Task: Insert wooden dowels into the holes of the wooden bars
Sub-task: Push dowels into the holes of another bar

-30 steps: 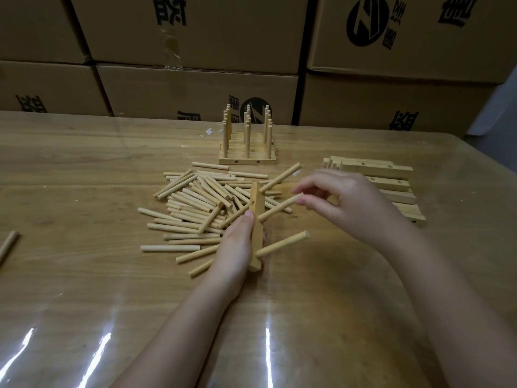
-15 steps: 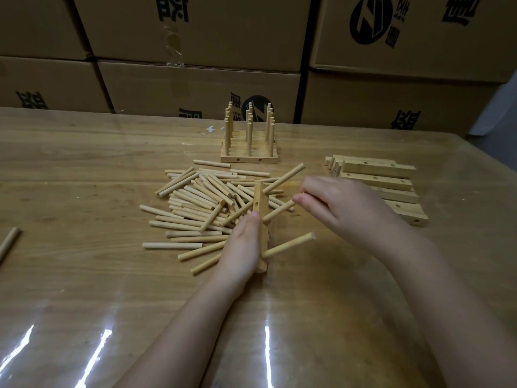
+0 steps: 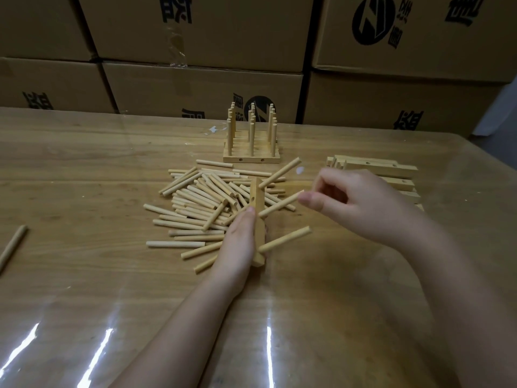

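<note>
My left hand (image 3: pixel 237 242) grips a wooden bar (image 3: pixel 256 197) that stands on its edge at the right side of a pile of loose dowels (image 3: pixel 201 203). Three dowels stick out of the bar toward the right: an upper one (image 3: pixel 279 172), a middle one (image 3: pixel 279 204) and a lower one (image 3: pixel 285 238). My right hand (image 3: pixel 355 203) hovers with curled fingers just right of the middle dowel. Its thumb tip is at that dowel's free end, and nothing lies between the fingers.
A finished block of bars with upright dowels (image 3: pixel 251 147) stands behind the pile. A stack of bare bars (image 3: pixel 377 169) lies at the right, partly behind my right hand. One stray dowel (image 3: pixel 12 245) lies at the far left. Cardboard boxes (image 3: pixel 195 88) line the table's back edge.
My right hand pinched the middle dowel's end before; now it has let go and drawn slightly back to the right. My left hand and the bar have stayed put.
</note>
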`<state>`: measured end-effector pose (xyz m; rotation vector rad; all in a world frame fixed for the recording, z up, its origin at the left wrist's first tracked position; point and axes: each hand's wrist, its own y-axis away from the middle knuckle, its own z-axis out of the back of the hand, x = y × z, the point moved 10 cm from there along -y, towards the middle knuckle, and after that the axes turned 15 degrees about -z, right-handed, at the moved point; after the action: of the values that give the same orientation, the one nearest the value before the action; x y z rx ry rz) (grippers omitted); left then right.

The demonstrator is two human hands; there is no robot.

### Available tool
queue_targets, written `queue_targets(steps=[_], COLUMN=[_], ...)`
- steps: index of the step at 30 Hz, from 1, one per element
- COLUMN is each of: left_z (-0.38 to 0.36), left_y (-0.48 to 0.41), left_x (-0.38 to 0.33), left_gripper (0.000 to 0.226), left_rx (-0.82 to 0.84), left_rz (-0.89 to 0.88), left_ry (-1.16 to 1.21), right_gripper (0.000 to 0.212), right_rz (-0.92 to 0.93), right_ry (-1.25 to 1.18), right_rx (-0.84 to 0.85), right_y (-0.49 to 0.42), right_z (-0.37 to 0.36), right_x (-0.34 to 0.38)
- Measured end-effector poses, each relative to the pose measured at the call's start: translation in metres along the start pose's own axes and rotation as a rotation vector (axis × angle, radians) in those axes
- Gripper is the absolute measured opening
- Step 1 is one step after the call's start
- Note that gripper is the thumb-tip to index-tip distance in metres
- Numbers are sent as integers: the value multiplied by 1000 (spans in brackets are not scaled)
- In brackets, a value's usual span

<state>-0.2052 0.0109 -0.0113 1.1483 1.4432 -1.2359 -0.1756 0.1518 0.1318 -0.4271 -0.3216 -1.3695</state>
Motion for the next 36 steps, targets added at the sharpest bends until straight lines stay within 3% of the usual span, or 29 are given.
queue_targets(steps=[4, 7, 10, 23, 32, 36], left_z=[3, 1, 1, 7, 13, 12], left_y=[2, 4, 4, 3, 1, 0], left_x=[-1, -5, -6, -1, 3, 2], left_gripper=[38, 35, 36, 32, 32, 32], left_rx=[-87, -104, -101, -210, -230, -235], left_rz=[59, 77, 64, 43, 26, 37], left_ry=[168, 225, 213, 272, 178, 304], right_gripper=[36, 12, 3, 5, 6, 7], right_rz=[51, 106, 104, 109, 64, -13], right_ry=[12, 67, 131, -15, -125, -403], right_rx=[244, 227, 182, 160, 212, 257], right_y=[12, 14, 12, 7, 4, -4], right_z=[-19, -25, -27, -32, -35, -38], right_x=[15, 26, 26, 24, 15, 2])
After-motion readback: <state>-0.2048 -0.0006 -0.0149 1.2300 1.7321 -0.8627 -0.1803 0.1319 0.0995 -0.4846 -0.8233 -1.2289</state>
